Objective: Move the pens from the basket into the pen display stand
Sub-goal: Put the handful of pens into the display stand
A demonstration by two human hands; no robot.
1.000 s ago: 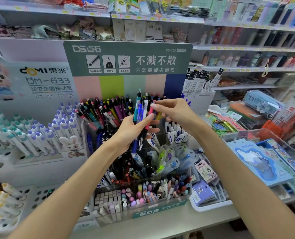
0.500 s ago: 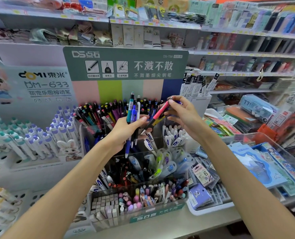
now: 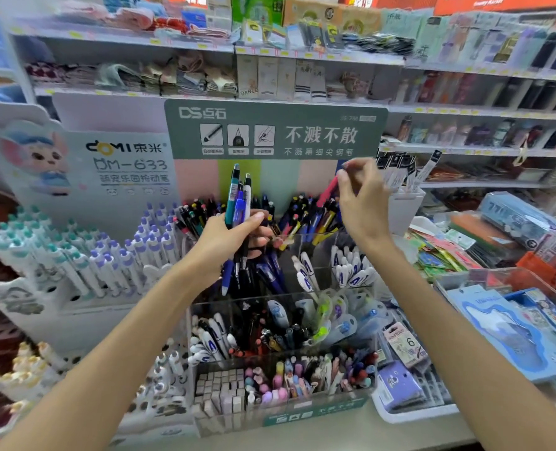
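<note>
At upper right of the pen display stand [image 3: 279, 323], right hand [image 3: 362, 203] raised, grip closed in a pinch on top end of red pen [image 3: 328, 191]. Pen angled downward, lower end among pens standing in rear right compartment; whether seated or only entering, cannot tell through motion blur. Changed since half a second ago: same pen then held level beside left hand, between the two hands, clear of compartments; now carried right and tipped tip-down into rear row. Judged: insertion of this pen under way, release not yet made.

Left hand [image 3: 227, 245] in front of rear row, grip closed round bundle of pens [image 3: 239, 216], teal, blue and white, held roughly upright with tops above fist and tips below. Bundle reduced by the one pen handed across; remainder awaiting placement.

Further out: tiered clear compartments already crowded. Green header card [image 3: 275, 130] behind. White-and-purple pen rack [image 3: 84, 255] at left. Basket not identified in view. Tabletop [image 3: 335, 431] at front edge.
</note>
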